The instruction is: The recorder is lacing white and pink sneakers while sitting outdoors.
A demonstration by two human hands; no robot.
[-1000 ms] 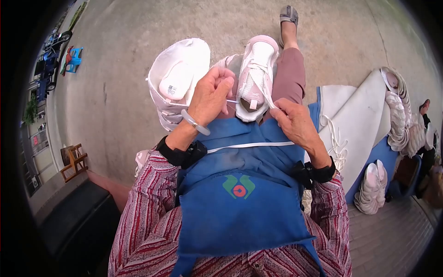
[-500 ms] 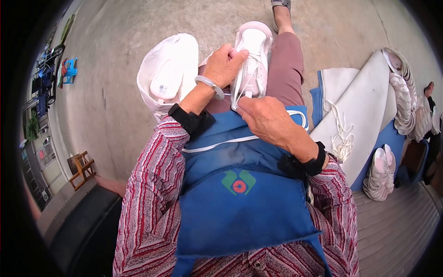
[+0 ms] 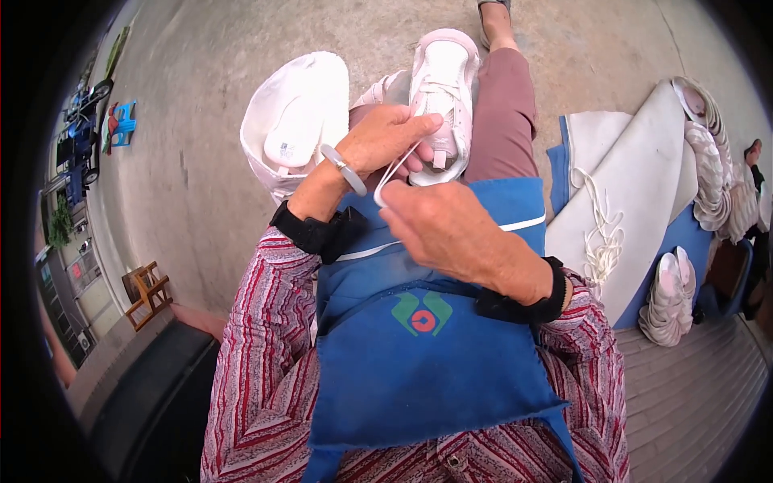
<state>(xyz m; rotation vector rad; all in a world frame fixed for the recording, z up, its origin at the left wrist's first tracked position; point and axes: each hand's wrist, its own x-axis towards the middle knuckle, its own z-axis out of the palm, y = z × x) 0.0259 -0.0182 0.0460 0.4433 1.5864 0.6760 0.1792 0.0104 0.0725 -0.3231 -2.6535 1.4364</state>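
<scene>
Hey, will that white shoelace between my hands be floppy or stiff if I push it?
The white shoelace would probably be floppy, since it bends between the left hand and the right hand. It looks narrow, so likely light. With that curve, it may buckle rather than push straight.

Sits at upper centre of the frame: white-and-pink lace-up sneaker, just right of open rounded white fabric container, just left of mauve cloth trouser leg. Before its lower left edge, bare left hand; lower, before blue cloth apron, bare right hand. Between both, thin white lace. At right, tangled white string bundle on broad flat white sheet. At upper left, small blue plastic seat.
</scene>
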